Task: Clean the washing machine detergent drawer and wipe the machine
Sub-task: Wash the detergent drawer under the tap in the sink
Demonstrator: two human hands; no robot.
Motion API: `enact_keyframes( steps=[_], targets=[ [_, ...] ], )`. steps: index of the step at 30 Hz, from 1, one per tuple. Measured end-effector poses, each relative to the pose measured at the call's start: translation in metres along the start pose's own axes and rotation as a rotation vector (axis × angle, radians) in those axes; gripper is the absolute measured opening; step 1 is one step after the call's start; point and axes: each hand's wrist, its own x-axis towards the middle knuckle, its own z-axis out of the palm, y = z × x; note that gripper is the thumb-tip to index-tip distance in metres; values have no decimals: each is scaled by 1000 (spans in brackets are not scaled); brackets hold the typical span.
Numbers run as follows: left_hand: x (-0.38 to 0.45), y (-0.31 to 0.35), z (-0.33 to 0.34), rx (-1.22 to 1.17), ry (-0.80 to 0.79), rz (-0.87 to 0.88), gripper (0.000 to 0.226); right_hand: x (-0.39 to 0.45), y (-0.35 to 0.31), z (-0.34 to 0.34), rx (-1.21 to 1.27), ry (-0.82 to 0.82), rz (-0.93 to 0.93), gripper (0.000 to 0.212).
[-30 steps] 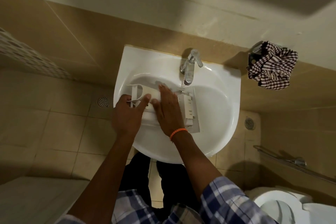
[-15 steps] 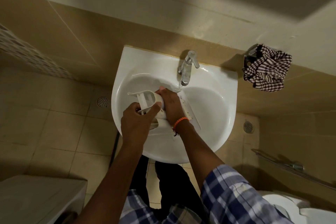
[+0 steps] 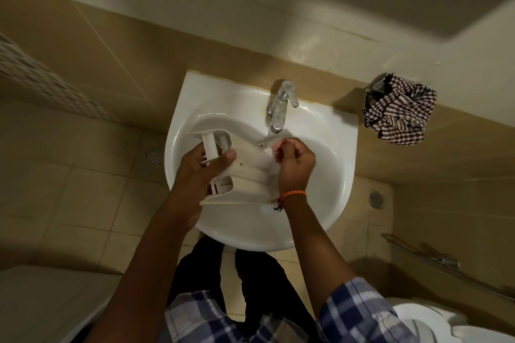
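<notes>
The white drawer [image 3: 245, 172] lay tilted inside the sink [image 3: 328, 189], below and left of the tap [image 3: 280, 108]. The left hand [image 3: 200, 172] held the drawer's left end, thumb curled over its top edge. The right hand [image 3: 295, 166], fingers curled, sat at the drawer's right end under the tap; whether its grip closed on anything could not be told. A checked cloth [image 3: 400, 117] hung right of the sink
</notes>
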Motion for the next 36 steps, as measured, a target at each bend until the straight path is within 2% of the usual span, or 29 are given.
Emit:
enact_keyframes(
  steps=[2, 4, 8, 15, 18, 20, 23, 25, 28, 30, 33, 36],
  targets=[
    [0, 3, -5, 1, -24, 33, 42, 5, -5, -6, 41, 112, 11, 27],
    [2, 5, -5, 31, -45, 61, 41, 10, -12, -6, 116, 149, 45, 27],
    [6, 13, -7, 73, -26, 110, 48, 18, -21, -1, 298, 123, 189, 22],
    [12, 30, 1, 96, -15, 172, 50, 37, -14, -1, 425, 15, 511, 26],
    [13, 36, 8, 254, -25, 211, 46, 44, -16, 3, 481, -19, 626, 31],
    [12, 38, 15, 408, -34, 254, 51, 45, -17, 6, 565, -44, 704, 34],
    [11, 36, 22, 559, 29, 310, 45, 43, -17, 13, 691, -95, 792, 32],
    [7, 35, 26, 609, 92, 348, 40, 41, -16, 19, 746, -122, 824, 33],
    [1, 29, 35, 548, 167, 388, 42, 40, -14, 26, 826, -122, 851, 35],
    [1, 23, 38, 468, 223, 393, 36, 40, -14, 26, 872, -70, 869, 33],
    [3, 16, 40, 388, 254, 372, 45, 37, -22, 21, 979, 24, 835, 38],
    [4, 13, 42, 360, 242, 389, 49, 29, -35, 21, 877, 160, 763, 32]
  ],
)
